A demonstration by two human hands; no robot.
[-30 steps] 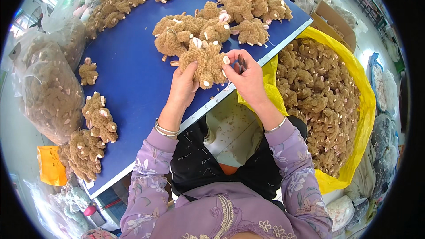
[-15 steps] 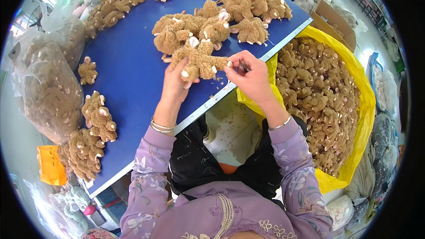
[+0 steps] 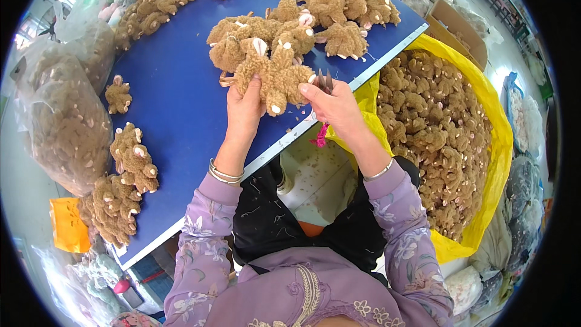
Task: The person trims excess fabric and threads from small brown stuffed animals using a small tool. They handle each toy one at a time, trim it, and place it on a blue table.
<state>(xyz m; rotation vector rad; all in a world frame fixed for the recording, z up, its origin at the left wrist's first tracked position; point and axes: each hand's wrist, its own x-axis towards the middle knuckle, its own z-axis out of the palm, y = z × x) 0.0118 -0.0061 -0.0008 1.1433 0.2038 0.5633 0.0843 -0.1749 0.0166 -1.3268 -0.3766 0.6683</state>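
In the middle of the frame, the left hand grips the brown plush toy by its body, thumb on top, while the right hand pinches one white-tipped limb and carries dark snips, blades up. Good handling here calls for a steady limb, with blade tips kept off the fleece! The toy is over the worktop, its widest spread roughly level, left to right; an ear points upframe. Which end is the head? Hard to tell. Beyond sits a plush heap.
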